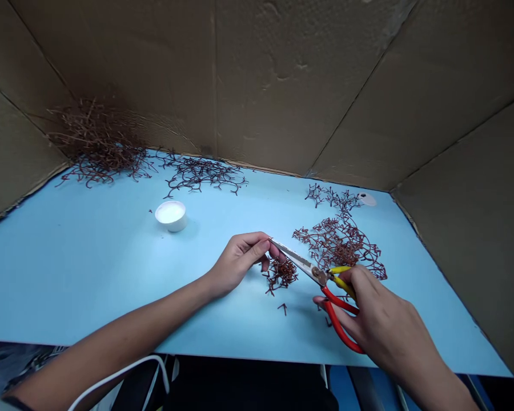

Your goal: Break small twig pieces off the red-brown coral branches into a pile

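Left hand (242, 260) pinched at the tips of the scissors (318, 275), any piece held too small to tell; right hand (381, 317) gripping their handles (340, 330). Brown twigs (282, 275) lie heaped just below. Clean cutting needs fingertips (263, 245) clear of the 2 blades (294, 257).

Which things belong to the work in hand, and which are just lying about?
In use:
right hand, holding red-handled scissors and yellow-handled tool
left hand, at the scissors' tips
probably the small brown pile and larger brown pile

Seemingly lying about:
white tub
white disc
tangled heap, back left
dark pile, back middle
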The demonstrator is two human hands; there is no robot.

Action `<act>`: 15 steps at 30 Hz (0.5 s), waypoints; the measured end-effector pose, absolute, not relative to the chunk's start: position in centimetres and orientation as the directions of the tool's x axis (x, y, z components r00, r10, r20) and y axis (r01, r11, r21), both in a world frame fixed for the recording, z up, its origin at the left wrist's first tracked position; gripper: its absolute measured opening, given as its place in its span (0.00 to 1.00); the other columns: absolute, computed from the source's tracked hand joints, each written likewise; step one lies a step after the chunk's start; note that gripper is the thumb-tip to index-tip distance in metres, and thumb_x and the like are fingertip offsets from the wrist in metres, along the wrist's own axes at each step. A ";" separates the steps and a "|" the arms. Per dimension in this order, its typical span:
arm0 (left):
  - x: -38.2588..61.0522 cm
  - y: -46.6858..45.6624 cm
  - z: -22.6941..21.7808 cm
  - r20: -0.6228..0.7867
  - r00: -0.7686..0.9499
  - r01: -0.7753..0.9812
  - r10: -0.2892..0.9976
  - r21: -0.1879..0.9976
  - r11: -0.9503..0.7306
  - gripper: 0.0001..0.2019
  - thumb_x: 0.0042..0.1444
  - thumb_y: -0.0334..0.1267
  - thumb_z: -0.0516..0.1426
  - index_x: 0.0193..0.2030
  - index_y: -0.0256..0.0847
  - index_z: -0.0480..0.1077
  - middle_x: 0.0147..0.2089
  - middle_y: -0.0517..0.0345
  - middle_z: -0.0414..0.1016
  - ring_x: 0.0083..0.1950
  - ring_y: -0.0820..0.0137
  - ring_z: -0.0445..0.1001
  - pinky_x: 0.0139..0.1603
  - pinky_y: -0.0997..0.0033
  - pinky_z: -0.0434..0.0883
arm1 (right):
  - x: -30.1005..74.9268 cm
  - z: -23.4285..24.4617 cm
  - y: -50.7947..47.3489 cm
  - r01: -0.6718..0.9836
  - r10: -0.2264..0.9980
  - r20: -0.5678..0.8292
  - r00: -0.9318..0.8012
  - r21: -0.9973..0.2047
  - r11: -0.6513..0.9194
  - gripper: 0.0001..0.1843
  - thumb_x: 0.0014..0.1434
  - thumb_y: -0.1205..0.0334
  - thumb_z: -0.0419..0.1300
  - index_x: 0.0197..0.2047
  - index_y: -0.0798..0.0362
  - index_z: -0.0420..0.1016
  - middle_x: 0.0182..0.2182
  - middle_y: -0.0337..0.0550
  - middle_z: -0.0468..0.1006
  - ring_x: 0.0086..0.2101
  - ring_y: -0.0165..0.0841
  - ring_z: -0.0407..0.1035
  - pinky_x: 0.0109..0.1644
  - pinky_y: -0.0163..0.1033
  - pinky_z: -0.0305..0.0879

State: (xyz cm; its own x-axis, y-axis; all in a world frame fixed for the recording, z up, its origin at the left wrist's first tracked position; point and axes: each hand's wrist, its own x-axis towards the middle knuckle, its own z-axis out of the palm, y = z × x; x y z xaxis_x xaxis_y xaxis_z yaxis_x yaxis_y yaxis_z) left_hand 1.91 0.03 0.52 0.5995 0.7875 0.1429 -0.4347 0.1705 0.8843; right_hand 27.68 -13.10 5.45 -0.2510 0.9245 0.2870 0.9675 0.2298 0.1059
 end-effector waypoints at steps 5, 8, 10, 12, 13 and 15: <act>1.8 0.2 0.7 0.131 0.577 -0.430 0.806 0.888 0.164 0.19 0.68 0.52 0.65 0.37 0.37 0.80 0.38 0.49 0.82 0.35 0.71 0.72 0.38 0.70 0.70 | 27.4 5.5 -12.5 0.949 0.912 0.264 -0.313 0.131 0.288 0.18 0.77 0.44 0.47 0.41 0.48 0.61 0.31 0.42 0.73 0.22 0.34 0.67 0.22 0.38 0.51; 1.9 0.7 1.1 0.120 0.522 -0.475 0.844 0.863 0.171 0.18 0.65 0.52 0.66 0.35 0.37 0.79 0.37 0.50 0.80 0.37 0.69 0.73 0.38 0.70 0.69 | 26.9 6.3 -10.6 0.939 0.921 0.191 -0.339 0.133 0.318 0.22 0.78 0.43 0.43 0.37 0.48 0.62 0.29 0.41 0.72 0.19 0.33 0.63 0.23 0.39 0.47; 1.9 1.6 1.5 0.105 0.459 -0.523 0.882 0.835 0.173 0.17 0.63 0.51 0.68 0.34 0.37 0.78 0.37 0.50 0.80 0.40 0.68 0.74 0.38 0.71 0.69 | 26.4 7.2 -8.3 0.939 0.938 0.097 -0.334 0.124 0.321 0.25 0.77 0.41 0.42 0.36 0.49 0.64 0.28 0.43 0.72 0.19 0.32 0.61 0.24 0.39 0.45; 1.8 3.0 1.9 0.067 0.384 -0.566 0.921 0.805 0.177 0.15 0.63 0.47 0.68 0.34 0.37 0.77 0.39 0.51 0.80 0.42 0.68 0.74 0.38 0.73 0.70 | 25.8 8.4 -5.3 0.944 0.949 0.008 -0.314 0.111 0.311 0.27 0.77 0.40 0.43 0.36 0.50 0.67 0.28 0.45 0.74 0.20 0.32 0.61 0.25 0.40 0.45; 1.7 3.9 2.1 0.037 0.348 -0.584 0.937 0.790 0.185 0.14 0.63 0.44 0.68 0.34 0.37 0.76 0.39 0.51 0.79 0.42 0.69 0.74 0.38 0.74 0.70 | 25.5 9.0 -3.6 0.943 0.948 -0.031 -0.318 0.098 0.319 0.27 0.76 0.41 0.43 0.36 0.51 0.69 0.29 0.47 0.75 0.21 0.33 0.61 0.26 0.40 0.46; 1.4 6.2 2.5 -0.032 0.285 -0.614 0.958 0.761 0.208 0.11 0.65 0.39 0.66 0.34 0.37 0.75 0.39 0.53 0.79 0.41 0.72 0.74 0.38 0.76 0.70 | 24.6 10.3 0.0 0.942 0.942 -0.075 -0.326 0.060 0.331 0.28 0.76 0.41 0.46 0.35 0.52 0.72 0.28 0.48 0.76 0.22 0.34 0.62 0.27 0.41 0.49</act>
